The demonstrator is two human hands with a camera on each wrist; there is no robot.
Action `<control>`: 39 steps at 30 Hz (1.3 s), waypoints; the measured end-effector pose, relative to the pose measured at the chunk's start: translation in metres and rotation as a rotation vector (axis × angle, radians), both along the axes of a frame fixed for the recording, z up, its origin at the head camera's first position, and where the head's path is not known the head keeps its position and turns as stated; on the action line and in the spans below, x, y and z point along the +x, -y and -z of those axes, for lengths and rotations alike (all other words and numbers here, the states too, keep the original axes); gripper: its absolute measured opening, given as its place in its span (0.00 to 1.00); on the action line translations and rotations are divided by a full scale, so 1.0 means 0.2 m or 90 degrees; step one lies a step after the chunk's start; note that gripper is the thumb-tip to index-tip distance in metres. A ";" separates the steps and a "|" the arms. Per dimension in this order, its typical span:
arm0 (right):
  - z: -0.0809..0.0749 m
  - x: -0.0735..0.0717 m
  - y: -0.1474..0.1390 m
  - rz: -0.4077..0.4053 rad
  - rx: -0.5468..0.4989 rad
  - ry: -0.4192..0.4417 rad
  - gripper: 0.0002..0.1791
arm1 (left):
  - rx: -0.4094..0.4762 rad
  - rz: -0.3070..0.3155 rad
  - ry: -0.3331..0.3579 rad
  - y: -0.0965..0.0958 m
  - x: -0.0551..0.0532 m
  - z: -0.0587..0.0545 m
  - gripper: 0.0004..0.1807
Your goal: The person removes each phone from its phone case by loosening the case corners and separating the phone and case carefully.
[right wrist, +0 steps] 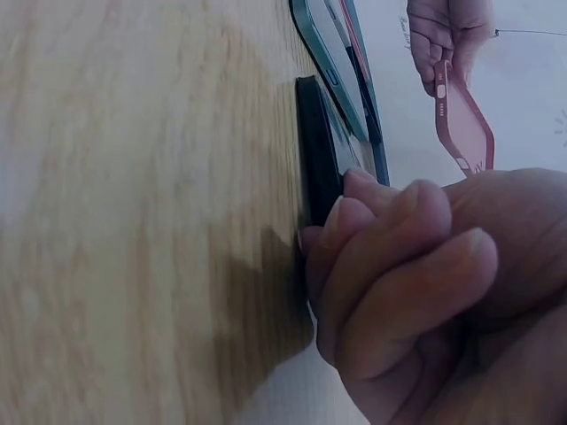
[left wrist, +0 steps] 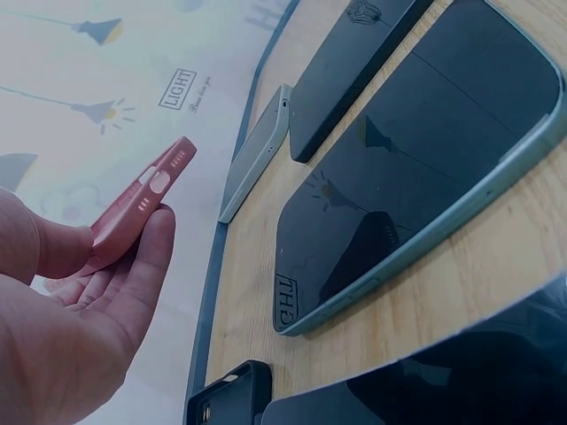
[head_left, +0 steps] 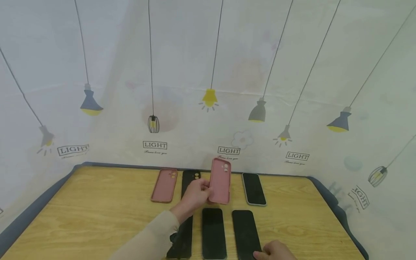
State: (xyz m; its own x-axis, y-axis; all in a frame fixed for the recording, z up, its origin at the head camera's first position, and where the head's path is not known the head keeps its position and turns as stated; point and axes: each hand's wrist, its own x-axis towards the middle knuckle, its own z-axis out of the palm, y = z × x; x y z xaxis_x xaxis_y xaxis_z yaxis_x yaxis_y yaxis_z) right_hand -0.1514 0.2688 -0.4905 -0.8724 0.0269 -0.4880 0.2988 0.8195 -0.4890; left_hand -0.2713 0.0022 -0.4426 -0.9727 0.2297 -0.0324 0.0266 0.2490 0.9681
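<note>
In the head view my left hand (head_left: 196,195) holds up a pink phone case (head_left: 221,182), thumb on one side and fingers on the other. The case stands tilted upright above the table, its hollow side and camera cutout facing me. The left wrist view shows button slots along the edge of that pink case (left wrist: 146,199). At the front right, my right hand (head_left: 276,251) pinches the near corner of a black phone (head_left: 245,231) lying on the table. In the right wrist view its thumb is on top of the black phone (right wrist: 319,146), fingers at the side.
A second pink case (head_left: 164,185) lies at the back left. Beside it a black phone case (head_left: 186,180) is partly behind my left hand. Another dark phone (head_left: 213,233) with a greenish edge lies at the front middle, a white-edged phone (head_left: 254,189) behind. A printed curtain (head_left: 195,72) surrounds the table.
</note>
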 end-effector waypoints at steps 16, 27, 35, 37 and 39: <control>0.03 -0.09 -0.20 -0.079 -0.130 -0.084 0.24 | -0.001 -0.013 0.016 -0.02 -0.03 0.03 0.12; -0.12 -0.08 -0.12 -0.019 -0.218 -0.189 0.19 | 0.049 -0.008 0.038 -0.05 -0.04 0.08 0.10; -0.11 -0.13 -0.06 0.043 -0.217 -0.318 0.11 | 0.072 -0.011 0.079 -0.07 -0.06 0.12 0.14; -0.10 -0.14 -0.05 0.059 -0.219 -0.326 0.10 | 0.074 -0.012 0.088 -0.07 -0.06 0.13 0.16; -0.10 -0.15 -0.04 0.062 -0.218 -0.330 0.09 | 0.070 -0.014 0.096 -0.08 -0.07 0.15 0.15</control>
State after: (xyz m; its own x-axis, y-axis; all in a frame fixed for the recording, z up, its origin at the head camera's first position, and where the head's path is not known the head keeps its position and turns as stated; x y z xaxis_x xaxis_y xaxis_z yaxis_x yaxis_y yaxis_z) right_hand -0.1807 0.2778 -0.4700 -0.9994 0.0355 0.0031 0.0178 0.5713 -0.8205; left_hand -0.2852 0.0175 -0.4718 -0.9635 0.2189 -0.1542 -0.1252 0.1405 0.9821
